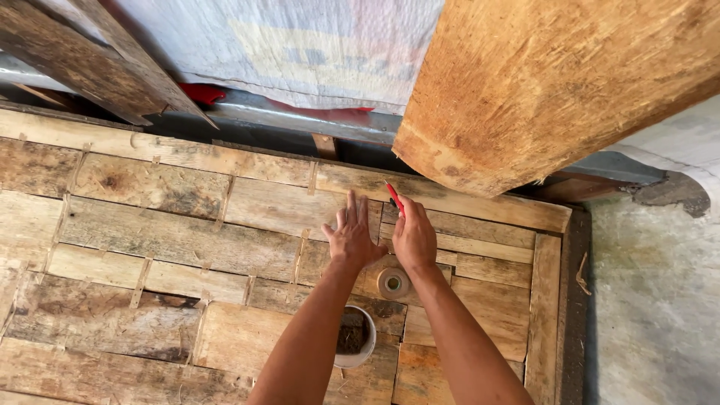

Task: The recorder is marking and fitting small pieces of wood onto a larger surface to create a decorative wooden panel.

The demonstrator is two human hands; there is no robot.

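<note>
- Stretching across the top middle of the frame, one white woven sack (300, 45) hangs as a sheet, with faded blue and yellowish print on it too blurred to make out.
- One small white pot (355, 337) stands at lower centre on the desk (150, 247), partly covered by the left forearm; it holds something dark and crumbly that I cannot tell apart further.
- One round brownish roll of tape (393, 283) lies flat on the desk just below the right wrist, close beside the pot.
- Left hand (351, 238): open, fingers spread, palm pressed flat on the boards at centre frame, gripping nothing.
- Right hand (413, 238): closed around one red pencil (394, 198), whose tip points up and left towards the desk's top rail, just beside the left hand's fingertips.
- The desk itself is a patchwork of many short worn wooden boards inside a plain wooden frame.
- One thick, rough-sawn timber beam (555, 82) fills the upper right of the frame, above the hands.
- Two dark weathered planks (90, 60) lean in the upper left corner.
- Grey concrete floor (652, 300) shows along the right edge.
</note>
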